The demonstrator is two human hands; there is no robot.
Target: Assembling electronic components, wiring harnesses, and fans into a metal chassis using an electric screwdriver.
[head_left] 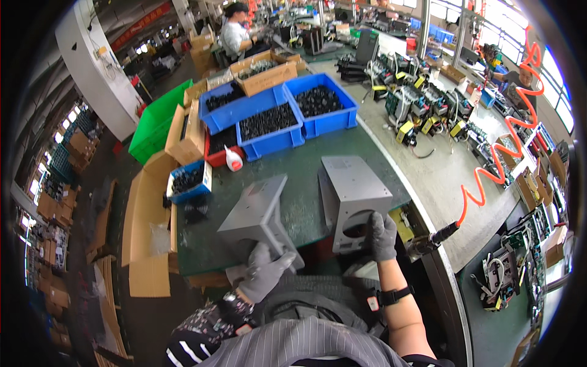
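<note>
Two grey sheet-metal housings stand near the front edge of the green workbench (306,153). The left housing (254,205) is tilted; its bent panels face several ways. My left hand (263,272), in a grey glove, grips its lower near edge, with some fingers hidden behind the metal. On the right, the other housing (358,180) turns a face with a large round cut-out toward me. My right hand (383,237), gloved in grey too, is closed on the right edge of that face, thumb on the outside; its other fingertips are partly hidden.
Blue bins (269,125) of small black parts stand at the back, beside a green crate (159,119) and a white bottle (233,159). An open cardboard box (143,229) is at the left. An orange coiled air hose (483,192) hangs at the right, near wired assemblies (422,101). Another person (235,37) sits farther back.
</note>
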